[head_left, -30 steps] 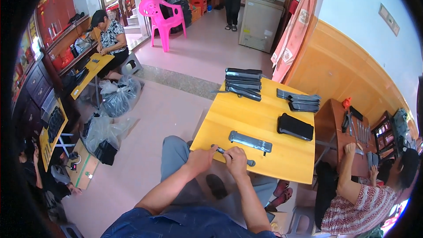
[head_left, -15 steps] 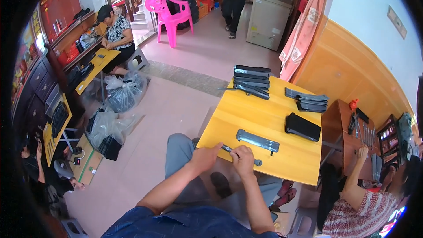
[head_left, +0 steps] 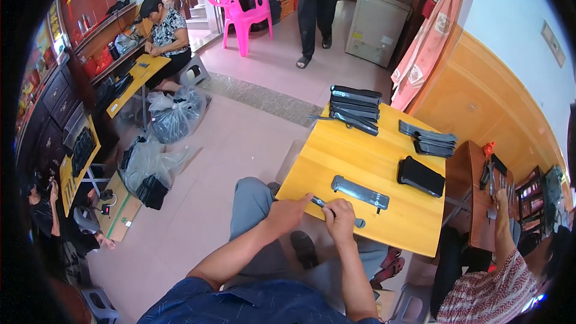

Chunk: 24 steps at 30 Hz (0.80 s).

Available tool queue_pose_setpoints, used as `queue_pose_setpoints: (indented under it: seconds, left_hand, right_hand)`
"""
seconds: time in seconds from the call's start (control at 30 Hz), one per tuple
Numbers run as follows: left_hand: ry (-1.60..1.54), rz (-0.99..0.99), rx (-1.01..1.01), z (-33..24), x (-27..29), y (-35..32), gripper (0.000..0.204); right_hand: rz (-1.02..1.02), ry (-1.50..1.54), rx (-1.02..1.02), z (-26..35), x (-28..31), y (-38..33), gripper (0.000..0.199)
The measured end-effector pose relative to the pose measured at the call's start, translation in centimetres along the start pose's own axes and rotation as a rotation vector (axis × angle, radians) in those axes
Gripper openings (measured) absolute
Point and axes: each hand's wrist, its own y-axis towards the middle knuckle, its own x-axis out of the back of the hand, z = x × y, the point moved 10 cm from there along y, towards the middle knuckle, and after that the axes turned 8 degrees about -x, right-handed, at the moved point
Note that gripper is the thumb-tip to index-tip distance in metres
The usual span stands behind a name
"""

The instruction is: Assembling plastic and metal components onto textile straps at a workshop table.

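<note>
At the near edge of the yellow table [head_left: 306, 168], my left hand [head_left: 291, 213] and my right hand [head_left: 340, 219] are closed on a narrow dark strap-like strip [head_left: 318, 202]. Its rounded dark end [head_left: 360, 223] pokes out to the right of my right hand. What lies under my fingers is hidden. Just beyond my hands lies a flat grey-black strip with a clear cover [head_left: 360, 192], a small tab at its right end. A thick black stack of strips [head_left: 421, 176] sits at the table's right side.
Farther back on the table are a pile of black strips [head_left: 355, 111] and a fanned stack of dark strips [head_left: 429, 139]. A co-worker in a patterned shirt [head_left: 489, 288] sits at right beside a brown table [head_left: 480, 222]. Plastic bags [head_left: 174, 117] lie on the floor at left.
My head view has shifted slightly, while both hands keep hold of the strip. The person in black at the back has stepped closer. The co-worker at right has stretched an arm farther forward.
</note>
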Motion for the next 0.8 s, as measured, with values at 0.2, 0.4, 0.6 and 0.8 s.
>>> queue_pose_setpoints:
  seconds: [0.2,0.4,0.6,0.8]
  left_hand:
    - [0.033,0.047,-0.031,-0.3,0.0,0.2,0.05]
    - [0.012,0.035,-0.055,-0.6,0.3,0.1,0.052]
    - [0.047,0.019,-0.053,-0.6,0.6,0.2,0.049]
    - [0.028,0.029,-0.04,-0.4,0.5,0.1,0.049]
  right_hand:
    - [-0.021,-0.015,0.007,-0.2,-0.1,-0.1,0.007]
    - [-0.013,-0.011,0.004,0.0,-0.1,0.0,0.007]
    - [-0.01,-0.014,0.012,-0.3,-0.2,0.0,0.007]
    - [-0.017,-0.02,0.02,0.2,-0.3,-0.1,0.007]
